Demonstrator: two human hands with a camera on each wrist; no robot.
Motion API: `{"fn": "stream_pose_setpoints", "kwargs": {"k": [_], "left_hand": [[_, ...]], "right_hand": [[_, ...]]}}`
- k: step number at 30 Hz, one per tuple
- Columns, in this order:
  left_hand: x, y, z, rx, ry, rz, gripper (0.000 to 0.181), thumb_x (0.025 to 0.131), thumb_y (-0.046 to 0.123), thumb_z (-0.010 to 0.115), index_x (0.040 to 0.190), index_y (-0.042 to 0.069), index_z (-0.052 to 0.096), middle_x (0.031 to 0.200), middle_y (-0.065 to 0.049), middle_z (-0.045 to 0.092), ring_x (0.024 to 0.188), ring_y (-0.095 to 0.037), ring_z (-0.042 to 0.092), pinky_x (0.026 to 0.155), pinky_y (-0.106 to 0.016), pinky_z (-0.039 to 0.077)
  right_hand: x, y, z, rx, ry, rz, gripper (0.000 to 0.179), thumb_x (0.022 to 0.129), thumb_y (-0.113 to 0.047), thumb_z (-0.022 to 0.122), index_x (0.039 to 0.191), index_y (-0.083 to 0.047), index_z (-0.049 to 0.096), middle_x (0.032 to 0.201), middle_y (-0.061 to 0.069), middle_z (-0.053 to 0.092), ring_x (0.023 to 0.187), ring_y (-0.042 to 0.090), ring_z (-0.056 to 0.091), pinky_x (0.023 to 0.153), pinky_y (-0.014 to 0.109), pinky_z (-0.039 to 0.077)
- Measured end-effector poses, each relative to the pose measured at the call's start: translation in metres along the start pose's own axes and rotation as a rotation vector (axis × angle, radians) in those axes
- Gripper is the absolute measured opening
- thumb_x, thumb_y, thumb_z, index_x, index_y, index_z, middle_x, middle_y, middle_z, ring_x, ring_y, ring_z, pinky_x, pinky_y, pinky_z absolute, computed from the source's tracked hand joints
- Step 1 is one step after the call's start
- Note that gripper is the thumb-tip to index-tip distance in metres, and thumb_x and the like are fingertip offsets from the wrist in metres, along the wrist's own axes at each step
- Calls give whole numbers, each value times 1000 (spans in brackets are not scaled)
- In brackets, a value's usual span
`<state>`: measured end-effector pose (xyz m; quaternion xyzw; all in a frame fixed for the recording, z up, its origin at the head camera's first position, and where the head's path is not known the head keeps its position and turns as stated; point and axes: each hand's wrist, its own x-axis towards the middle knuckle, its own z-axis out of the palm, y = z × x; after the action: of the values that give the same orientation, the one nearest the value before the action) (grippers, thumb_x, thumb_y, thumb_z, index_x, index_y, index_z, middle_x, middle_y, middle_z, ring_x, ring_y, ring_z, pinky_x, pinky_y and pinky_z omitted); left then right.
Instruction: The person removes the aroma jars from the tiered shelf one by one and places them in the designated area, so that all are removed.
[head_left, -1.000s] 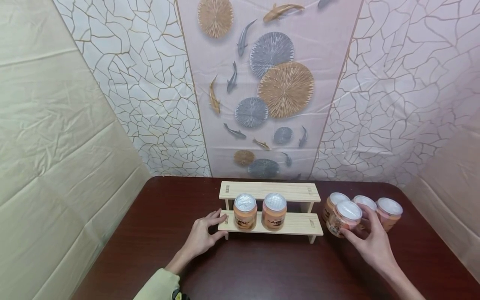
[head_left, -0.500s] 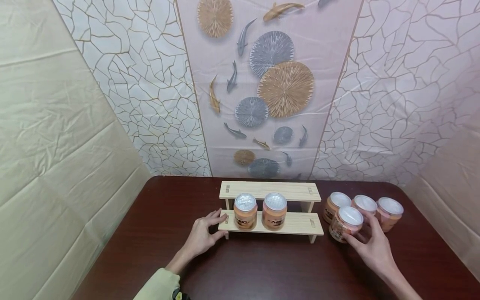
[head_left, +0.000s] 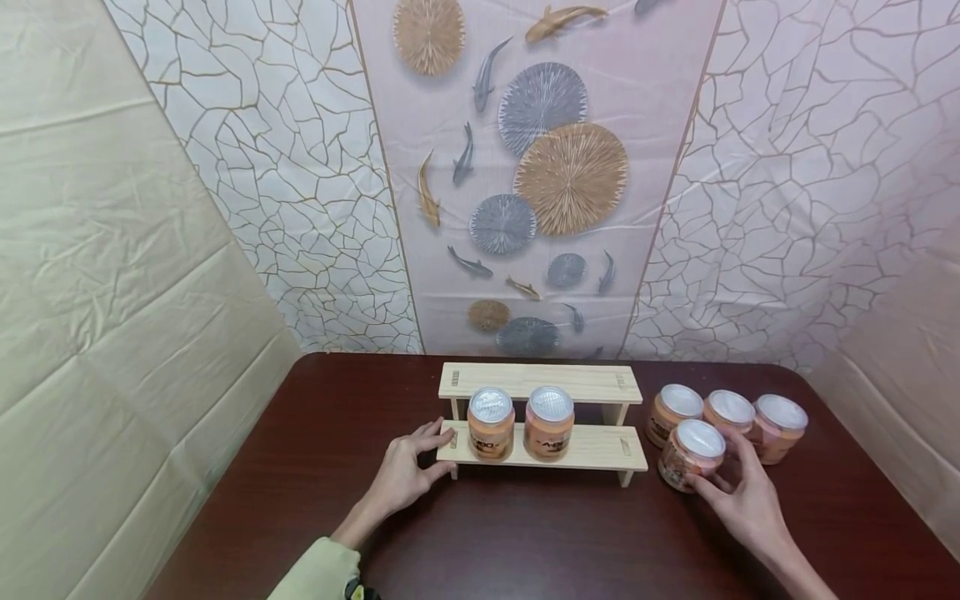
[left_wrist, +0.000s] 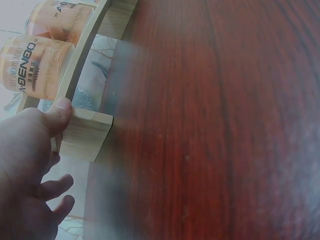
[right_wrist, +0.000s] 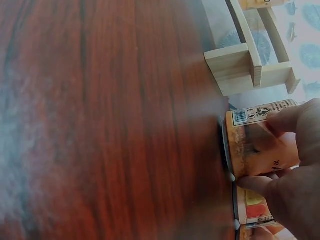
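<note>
A two-step wooden rack (head_left: 540, 382) stands on the table. Two orange cans with silvery lids, a left can (head_left: 491, 425) and a right can (head_left: 549, 423), stand upright on its lower step. My left hand (head_left: 403, 468) holds the left end of that step between thumb and fingers; in the left wrist view the thumb (left_wrist: 61, 114) lies against its front edge. At the right, my right hand (head_left: 746, 496) grips another orange can (head_left: 692, 454) by its sides. The right wrist view shows this can (right_wrist: 255, 145) upright at the tabletop; whether it touches the wood is unclear.
Behind the gripped can, close together, stand three more cans: one to the left (head_left: 675, 414), one in the middle (head_left: 730, 408) and one to the right (head_left: 780, 427). Patterned cloth (head_left: 517, 275) hangs behind the dark red table (head_left: 525, 542). Beige cloth walls (head_left: 127, 375) flank it.
My right hand has brought its can slightly down and nearer to me, away from the other cans, and it now leans less. My left hand and the rack have stayed put.
</note>
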<state>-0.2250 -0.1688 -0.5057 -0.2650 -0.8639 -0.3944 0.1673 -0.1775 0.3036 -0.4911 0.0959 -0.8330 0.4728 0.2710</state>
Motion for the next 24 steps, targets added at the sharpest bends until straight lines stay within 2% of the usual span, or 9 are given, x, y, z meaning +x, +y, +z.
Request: {"fn": "stream_pose_setpoints", "kwargs": {"k": [6,11,14,16,18,21,24], "left_hand": [[0,-1,0,0,-3,4,47,81,14,85,124,0,70,133,-27,57,125,-46,53,95,-58,46],[0,-1,0,4,1,4,47,80,14,85,124,1,71,133,-27,58,124,-46,53,95,-58,46],[0,-2,1,2,4,6,47,80,14,85,123,1,71,133,-27,58,124,-46,53,95,-58,46],[0,-2,1,1,3,8,47,80,13,85,123,0,71,132,-27,58,124,-46,53,95,-58,46],[1,-1,1,-3,-1,7,47,80,13,85,124,1,70,133,-28,57,125,-46,53,95,-58,46],[0,-1,0,-6,-8,1,48,81,14,85,124,1,70,134,-27,57,126,-46,52,96,-57,46],[-1,0,0,-16,0,-6,48,80,13,85,124,1,70,133,-26,57,126,-46,52,96,-58,45]], "right_hand": [[-1,5,2,24,5,7,85,64,28,77,138,10,39,113,3,47,98,-13,50,77,10,48],[0,8,3,-2,-4,-13,86,64,28,77,138,10,37,116,7,46,100,-13,46,77,9,47],[2,10,2,-23,-27,-59,87,63,28,76,138,12,36,117,18,48,103,-14,43,80,6,43],[4,12,0,-66,-28,-129,88,60,23,80,137,14,38,115,27,51,105,-10,44,88,6,38],[7,12,-1,-121,-2,-221,82,64,10,82,134,16,41,111,31,52,105,3,47,95,6,28],[13,3,-1,-217,105,-342,80,74,-26,82,131,17,45,111,35,49,105,34,43,98,15,22],[22,-18,6,-239,177,-404,84,84,-54,66,129,14,49,116,38,43,106,50,37,101,24,20]]}}
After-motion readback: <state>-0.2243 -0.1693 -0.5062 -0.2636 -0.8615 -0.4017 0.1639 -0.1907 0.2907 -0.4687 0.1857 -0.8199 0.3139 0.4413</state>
